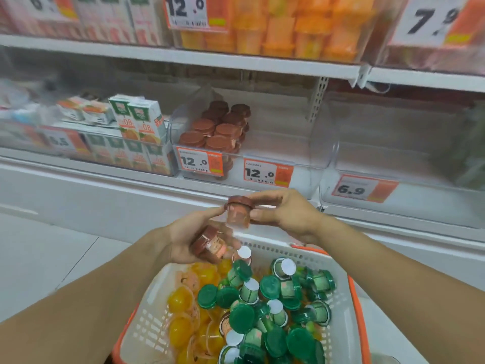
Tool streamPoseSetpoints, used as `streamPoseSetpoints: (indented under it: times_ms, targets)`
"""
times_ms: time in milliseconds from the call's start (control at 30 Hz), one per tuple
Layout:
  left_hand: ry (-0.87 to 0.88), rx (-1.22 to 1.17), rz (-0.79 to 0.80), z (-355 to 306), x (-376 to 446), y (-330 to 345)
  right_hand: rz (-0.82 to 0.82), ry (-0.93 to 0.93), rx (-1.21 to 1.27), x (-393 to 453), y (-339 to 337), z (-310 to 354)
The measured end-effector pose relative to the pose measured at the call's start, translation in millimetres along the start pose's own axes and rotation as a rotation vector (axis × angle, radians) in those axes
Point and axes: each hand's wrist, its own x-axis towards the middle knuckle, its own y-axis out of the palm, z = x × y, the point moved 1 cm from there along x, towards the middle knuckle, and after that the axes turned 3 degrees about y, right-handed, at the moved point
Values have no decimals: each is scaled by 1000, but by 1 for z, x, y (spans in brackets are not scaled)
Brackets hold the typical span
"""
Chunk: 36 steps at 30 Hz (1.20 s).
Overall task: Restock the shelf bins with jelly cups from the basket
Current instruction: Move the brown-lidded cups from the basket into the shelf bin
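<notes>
Both hands meet above the far rim of the white basket (338,279), each holding a brown-lidded jelly cup. The right hand (286,215) pinches the upper brown cup (238,214) from its right side: the thumb lies along the lid edge at the top and the curled fingers press the cup's body just below, so the cup stands nearly upright at the fingertips. The left hand (187,237) lies palm up, a little nearer and to the left; its fingers curl round the second brown cup (208,244), which rests tilted in the palm with its lid pointing left and down. The left index finger stretches up to touch the lower left edge of the upper cup's lid.

Inside the basket lie many green-lidded cups (265,306) on the right and yellow jelly cups (183,311) on the left. Beyond the hands, on the lower shelf, a clear bin (296,143) holds a stack of brown cups (217,130) in its left part, behind a price tag (199,162) reading 12.0. Juice cartons (139,119) stand further left.
</notes>
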Motion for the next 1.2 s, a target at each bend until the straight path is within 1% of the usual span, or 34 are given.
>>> streamPoseSetpoints:
  times_ms: [133, 233, 300, 433, 533, 600, 700, 800, 867, 933, 1033, 1100, 1200]
  targets:
    - [131, 53, 46, -44, -43, 27, 9, -101, 144, -7, -1, 28]
    - [264, 90, 23, -59, -64, 45, 19, -177, 152, -14, -1, 48]
    - [326, 111, 1, -62, -71, 48, 58, -209, 154, -18, -1, 61]
    - [372, 133, 19, -67, -83, 47, 117, -183, 122, -25, -2, 88]
    - [385, 125, 47, -71, -85, 47, 106, -137, 31, -23, 0, 99]
    - [411, 86, 26, -76, -83, 47, 90, -135, 40, -17, 1, 104]
    - [415, -113, -71, -83, -72, 43, -8, -167, 130, -1, 3, 111]
    - [385, -413, -158, -88, -62, 35, -193, -185, 171, 29, 9, 119]
    - [377, -565, -199, -91, -56, 28, -299, -205, 180, 56, 13, 124]
    - [368, -615, -190, -92, -53, 25, -380, -227, 146, 84, 20, 131]
    - [373, -631, -165, -95, -49, 28, -454, -272, 45, 130, 30, 138]
    - [388, -626, -155, -96, -46, 31, -502, -299, -66, 160, 32, 139]
    - [392, -580, -189, -94, -39, 24, -532, -286, -256, 191, 32, 138]
